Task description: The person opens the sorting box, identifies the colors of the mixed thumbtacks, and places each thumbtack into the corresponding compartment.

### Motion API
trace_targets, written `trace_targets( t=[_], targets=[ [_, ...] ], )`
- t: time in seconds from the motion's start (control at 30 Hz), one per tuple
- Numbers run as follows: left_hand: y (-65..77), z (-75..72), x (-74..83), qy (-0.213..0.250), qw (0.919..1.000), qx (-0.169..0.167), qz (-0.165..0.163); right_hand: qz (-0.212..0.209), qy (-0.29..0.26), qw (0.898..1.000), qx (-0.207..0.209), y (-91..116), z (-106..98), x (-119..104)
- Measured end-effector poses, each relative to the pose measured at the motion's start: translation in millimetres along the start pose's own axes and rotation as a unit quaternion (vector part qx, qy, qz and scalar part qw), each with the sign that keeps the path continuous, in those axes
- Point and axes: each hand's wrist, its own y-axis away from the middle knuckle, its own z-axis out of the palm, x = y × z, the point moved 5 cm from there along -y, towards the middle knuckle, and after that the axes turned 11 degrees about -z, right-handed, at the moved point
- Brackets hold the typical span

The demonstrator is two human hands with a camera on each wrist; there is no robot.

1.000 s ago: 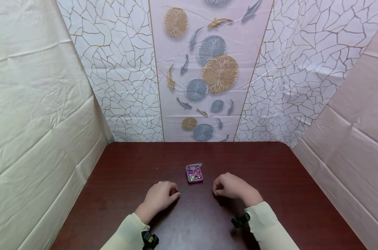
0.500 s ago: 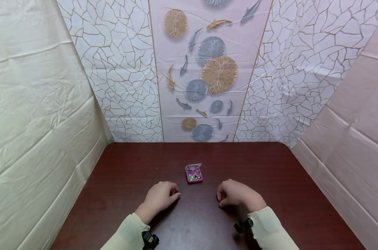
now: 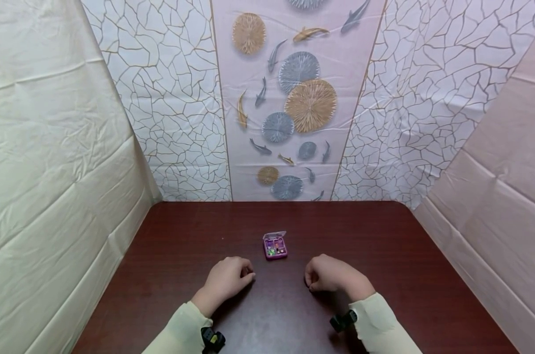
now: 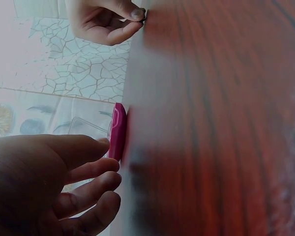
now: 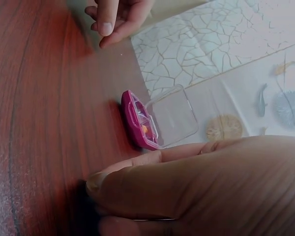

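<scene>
A small magenta pill case [image 3: 275,248] lies near the middle of the table, its clear lid [image 5: 174,115] raised at the back. Its compartments hold tiny green, orange, white and purple pieces. To the left of the case and nearer the front, my left hand [image 3: 226,278] rests with loosely bent fingers and holds nothing. On the other side my right hand [image 3: 334,275] is bent down at the table, its thumb and forefinger pinching a tiny dark piece [image 4: 144,20]. That piece is too small to identify. Both hands are apart from the case.
A dark red-brown table [image 3: 196,221] spans the space. Pale cloth walls [image 3: 64,196] close it in on the left and right, with a patterned hanging [image 3: 281,98] behind. A tiny pale speck [image 3: 222,238] lies left of the case.
My right hand has drawn back slightly toward the front right, away from the case, then almost stopped. The left hand and the case stay put.
</scene>
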Motion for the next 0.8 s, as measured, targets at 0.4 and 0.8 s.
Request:
trace_targets(
  t=[0.4, 0.8],
  targets=[
    [0.5, -0.1, -0.3, -0.002, 1.0000, -0.004, -0.003, -0.010, 0.042, 0.998, 0.050, -17, -12, -4],
    [2.5, -2.2, 2.8, 0.004, 1.0000, -0.001, 0.002, 0.013, 0.060, 0.987, 0.148, -48, -20, -10]
  ],
)
